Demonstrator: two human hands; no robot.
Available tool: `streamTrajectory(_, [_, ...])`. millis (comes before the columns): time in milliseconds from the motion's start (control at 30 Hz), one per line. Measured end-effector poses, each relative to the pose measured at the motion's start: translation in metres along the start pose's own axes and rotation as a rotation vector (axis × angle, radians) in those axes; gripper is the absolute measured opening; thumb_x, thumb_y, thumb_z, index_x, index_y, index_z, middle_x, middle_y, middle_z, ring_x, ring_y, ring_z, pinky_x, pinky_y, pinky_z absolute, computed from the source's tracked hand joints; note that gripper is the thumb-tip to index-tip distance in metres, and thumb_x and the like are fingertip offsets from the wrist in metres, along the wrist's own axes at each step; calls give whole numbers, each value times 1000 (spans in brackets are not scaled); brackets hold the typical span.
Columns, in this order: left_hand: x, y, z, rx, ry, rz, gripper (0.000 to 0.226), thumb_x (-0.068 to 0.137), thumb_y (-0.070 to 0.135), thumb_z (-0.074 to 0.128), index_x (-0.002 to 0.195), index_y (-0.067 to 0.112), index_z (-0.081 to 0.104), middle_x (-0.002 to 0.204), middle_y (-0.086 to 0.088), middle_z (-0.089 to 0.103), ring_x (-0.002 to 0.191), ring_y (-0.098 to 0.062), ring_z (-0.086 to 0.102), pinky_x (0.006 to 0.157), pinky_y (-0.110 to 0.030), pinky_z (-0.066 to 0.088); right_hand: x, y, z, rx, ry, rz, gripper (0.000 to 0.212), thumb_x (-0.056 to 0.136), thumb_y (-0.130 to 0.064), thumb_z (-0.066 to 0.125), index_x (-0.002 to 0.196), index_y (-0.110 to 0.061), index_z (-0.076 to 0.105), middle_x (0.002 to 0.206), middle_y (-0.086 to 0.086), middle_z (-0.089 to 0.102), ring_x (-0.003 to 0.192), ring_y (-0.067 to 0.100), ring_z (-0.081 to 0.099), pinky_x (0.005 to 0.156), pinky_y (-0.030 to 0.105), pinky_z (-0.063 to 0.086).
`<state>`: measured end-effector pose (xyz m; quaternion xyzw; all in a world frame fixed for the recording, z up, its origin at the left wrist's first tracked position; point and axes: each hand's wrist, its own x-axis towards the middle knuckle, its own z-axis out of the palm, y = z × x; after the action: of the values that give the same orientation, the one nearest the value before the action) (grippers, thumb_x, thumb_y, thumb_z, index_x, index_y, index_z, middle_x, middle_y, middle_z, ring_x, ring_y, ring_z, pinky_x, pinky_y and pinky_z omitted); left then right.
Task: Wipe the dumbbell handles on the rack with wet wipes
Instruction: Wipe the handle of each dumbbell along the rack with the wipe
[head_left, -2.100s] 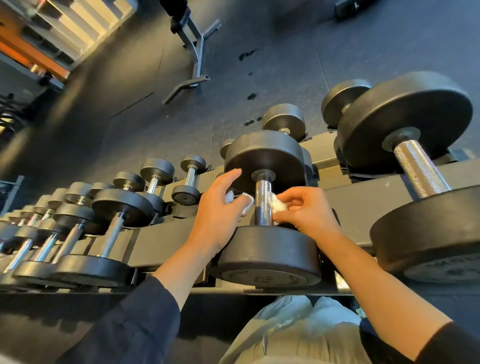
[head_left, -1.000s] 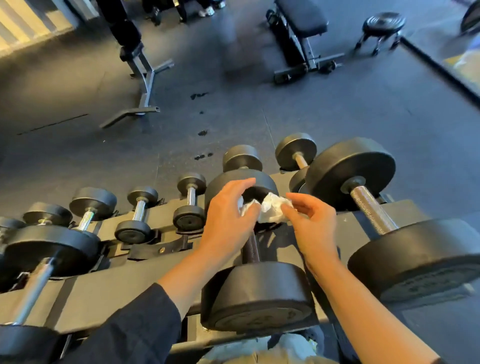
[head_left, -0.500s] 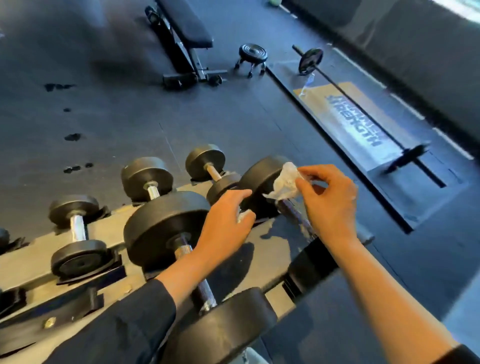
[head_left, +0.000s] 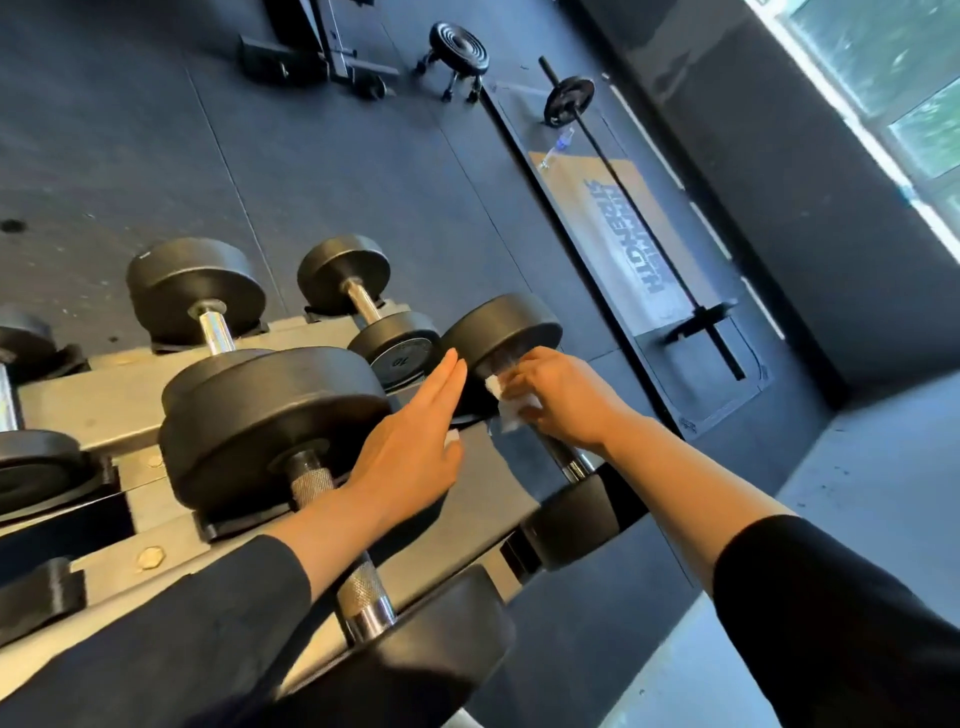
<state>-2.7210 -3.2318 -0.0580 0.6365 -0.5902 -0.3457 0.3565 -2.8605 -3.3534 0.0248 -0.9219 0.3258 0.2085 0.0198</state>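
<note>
The grey dumbbell rack (head_left: 78, 395) runs from the left edge to the centre. At its right end lies a dark-handled dumbbell (head_left: 501, 332). My right hand (head_left: 558, 402) is wrapped around the top of its handle (head_left: 566, 460), pressing a white wet wipe (head_left: 506, 410) against it. My left hand (head_left: 410, 441) hovers just left of it with fingers straight and together. A small white scrap of wipe (head_left: 452, 437) shows pinned under that hand's thumb. Below my left forearm sits a larger dumbbell (head_left: 275, 415) with a knurled chrome handle (head_left: 363, 597).
More dumbbells (head_left: 197, 291) rest on the rack's far rail. Beyond the rack, a barbell (head_left: 623, 208) lies on a lifting platform on the dark rubber floor. A bench frame (head_left: 311, 47) and a small round stand (head_left: 460, 47) stand at the back. Windows (head_left: 909, 78) line the right wall.
My view has swung right along the rack. My right hand carried the wipe from the middle dumbbell and closed on the end dumbbell's handle. My left hand let go and straightened out.
</note>
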Motion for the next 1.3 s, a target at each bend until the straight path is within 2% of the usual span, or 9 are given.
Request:
streamTrajectory(167, [2, -1, 1, 33, 0, -9, 77, 93, 18, 54, 153, 27, 6, 159, 16, -6, 118, -18, 54, 83, -19, 42, -1, 4, -1, -35, -100, -45, 36, 84, -13, 63, 119, -19, 65, 129, -2, 58, 120, 16, 41, 95, 27, 43])
streamTrajectory(333, [4, -2, 0, 43, -5, -1, 74, 93, 17, 53, 153, 26, 10, 158, 17, -4, 113, -20, 57, 85, -28, 49, -2, -1, 3, -144, -134, -93, 28, 87, -14, 54, 109, -21, 70, 107, -5, 65, 97, 15, 38, 81, 27, 43])
streamTrajectory(700, [5, -3, 0, 47, 4, 4, 71, 94, 16, 52, 152, 25, 13, 159, 14, 1, 113, -19, 58, 86, -28, 51, -35, 9, -24, 393, -475, 175, 19, 79, 3, 66, 84, -13, 75, 99, -2, 71, 97, 8, 63, 96, 29, 49])
streamTrajectory(767, [5, -3, 1, 60, 8, 6, 71, 93, 16, 53, 152, 24, 13, 159, 13, 1, 111, -18, 59, 85, -28, 53, -34, 9, -27, 383, -358, 166, 21, 81, 3, 64, 88, -14, 74, 100, -2, 70, 92, 4, 61, 93, 25, 49])
streamTrajectory(833, [5, -3, 2, 65, 8, 7, 72, 93, 16, 54, 152, 24, 14, 159, 13, 1, 106, -15, 61, 81, -26, 52, -26, 9, -26, 363, -90, 193, 24, 83, 2, 62, 98, -13, 72, 100, -2, 66, 84, 0, 55, 87, 22, 47])
streamTrajectory(933, [4, -2, 2, 83, 8, 5, 72, 91, 15, 55, 151, 23, 16, 159, 14, 1, 87, -13, 63, 73, -25, 52, -9, 10, -14, 320, 200, 198, 27, 80, -3, 67, 106, -13, 66, 107, 0, 62, 94, 11, 56, 85, 27, 46])
streamTrajectory(1067, [4, -1, 2, 103, 6, -1, 72, 91, 15, 56, 152, 23, 17, 159, 14, 1, 78, -11, 60, 72, -28, 53, 3, 6, 4, 160, 186, 192, 24, 79, -8, 67, 102, -14, 63, 102, 1, 59, 92, 21, 59, 71, 23, 36])
streamTrajectory(1200, [3, 1, 1, 106, 8, -9, 72, 92, 15, 56, 151, 23, 17, 159, 14, 2, 77, -9, 59, 73, -23, 50, -4, 5, 5, 57, 101, 85, 31, 84, -24, 66, 113, -16, 66, 117, 1, 61, 107, 18, 54, 88, 28, 45])
streamTrajectory(1300, [4, 0, 2, 114, 8, 2, 72, 92, 14, 57, 151, 23, 18, 159, 13, 3, 74, -8, 55, 71, -21, 48, -7, 8, 5, 36, 80, 50, 33, 83, -17, 65, 115, -16, 65, 119, 1, 58, 109, 19, 52, 89, 27, 45])
